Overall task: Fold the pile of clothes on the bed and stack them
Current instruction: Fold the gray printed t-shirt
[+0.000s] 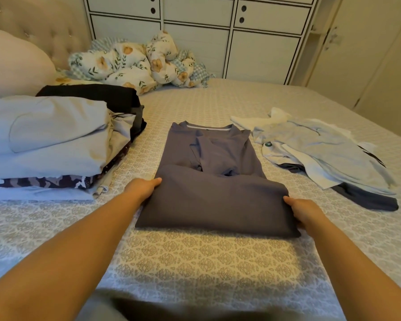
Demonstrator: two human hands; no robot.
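Note:
A grey-purple shirt [213, 181] lies on the patterned bed [195, 256] in front of me, sleeves folded in and its lower part doubled up toward the collar. My left hand [141, 189] grips the left edge of that raised fold, thumb on top and fingers hidden under the cloth. My right hand [304, 210] grips the right edge the same way. A stack of folded clothes [51, 135] sits at the left, a light grey garment on top. A loose pile of pale blue and white clothes [322, 149] with a dark piece under it lies at the right.
A crumpled floral duvet [134, 62] is bunched at the head of the bed beside a pillow [12, 63] and the tufted headboard. White drawers [195, 26] stand behind the bed. Closet doors [368, 54] are at the right.

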